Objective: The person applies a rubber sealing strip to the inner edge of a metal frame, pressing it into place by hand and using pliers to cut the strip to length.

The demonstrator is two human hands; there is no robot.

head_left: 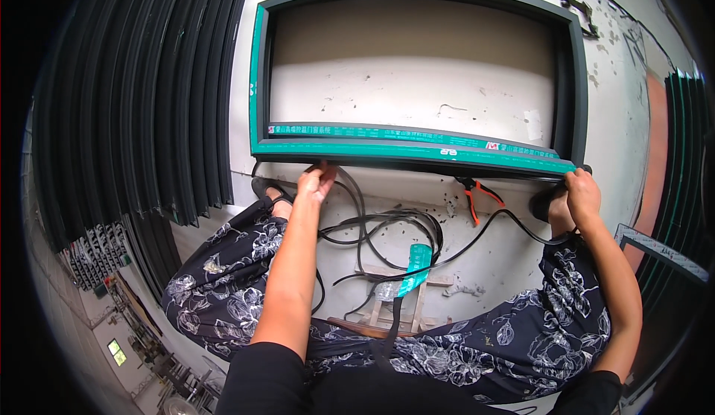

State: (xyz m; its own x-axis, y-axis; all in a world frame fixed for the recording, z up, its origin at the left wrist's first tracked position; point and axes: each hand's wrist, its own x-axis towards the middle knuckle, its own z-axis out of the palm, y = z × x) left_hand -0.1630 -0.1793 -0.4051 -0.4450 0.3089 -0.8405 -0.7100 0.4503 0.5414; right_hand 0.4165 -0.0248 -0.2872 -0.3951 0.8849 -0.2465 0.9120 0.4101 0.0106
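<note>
A dark grey window frame with green protective film lies in front of me, its near side facing my knees. My left hand is closed in a pinch on a black rubber strip, just under the frame's near edge toward the left corner. At the near right corner my right hand is closed on the frame, its fingertips partly hidden. The strip lies in loose coils between my legs, and one length runs toward my right wrist.
Pliers with orange handles lie by the frame's near edge. A piece of green film rests over a small wooden stool. Long dark profiles stand stacked at left, more at right. A dark metal piece lies beyond the frame.
</note>
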